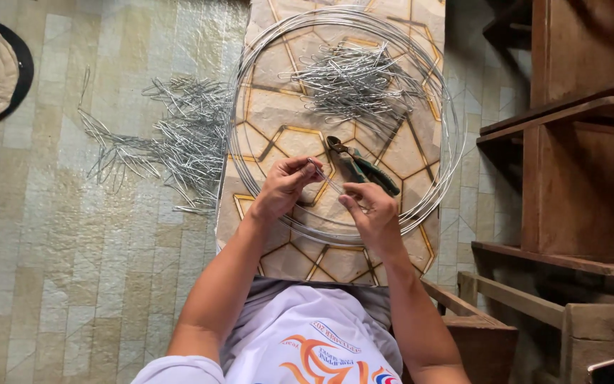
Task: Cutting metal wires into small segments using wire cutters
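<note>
A short bent piece of thin silver wire (323, 178) is pinched at both ends over a beige mat with a gold hexagon pattern (286, 107), which lies on the pale tiled floor (72, 249). The left hand (283, 186) has its thumb and fingertips pressed together on the upper end of the wire piece, above the near half of the mat; the right hand (371, 210) has its fingers curled and closed on the lower end, just beside the left hand and nearer the mat's right edge. A large coil of thin silver wire loops (456, 135) rings most of the mat and passes under both hands. Green-handled pliers (357, 165) lie on the mat just beyond the right hand. A heap of cut bent wire pieces (353, 78) sits on the far part of the mat, inside the coil. A second, wider scatter of bent wire pieces (172, 135) lies on the floor just off the mat's left edge. Brown wooden furniture (577, 142) stands to the right of the mat.
</note>
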